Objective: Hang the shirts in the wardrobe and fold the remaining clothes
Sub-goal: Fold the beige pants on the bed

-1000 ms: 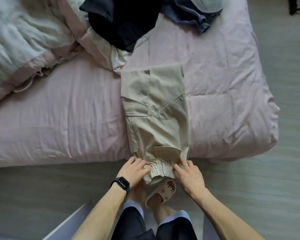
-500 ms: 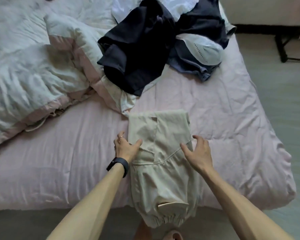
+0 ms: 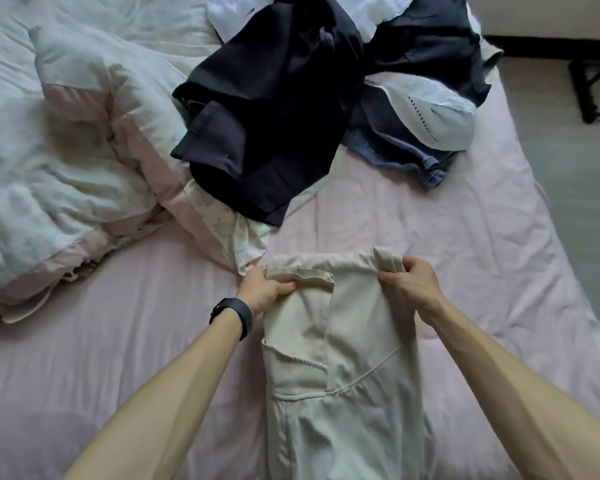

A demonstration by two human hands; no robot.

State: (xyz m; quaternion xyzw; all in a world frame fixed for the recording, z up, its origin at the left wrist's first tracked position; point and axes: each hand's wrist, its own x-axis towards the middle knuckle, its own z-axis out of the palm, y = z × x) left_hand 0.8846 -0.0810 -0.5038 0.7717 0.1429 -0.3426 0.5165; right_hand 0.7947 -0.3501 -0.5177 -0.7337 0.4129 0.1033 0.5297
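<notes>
Left hand point(image 3: 264, 289): fingers curled round the far left corner of the beige trousers point(image 3: 357, 362).
Beige trousers: a folded strip on the pink bed point(image 3: 153, 341), its long axis running away from the person.
Right hand point(image 3: 411, 284): pinches the far right corner.
Coming fold: probably the far end toward the body; both hands equally near.

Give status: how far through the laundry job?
Done: beige trousers folded lengthwise on the bed. In hand: left hand and right hand grip its far end, cross-fold not yet made. Left: dark clothes, white garment and blue garment lie heaped behind; no wardrobe in view.
</notes>
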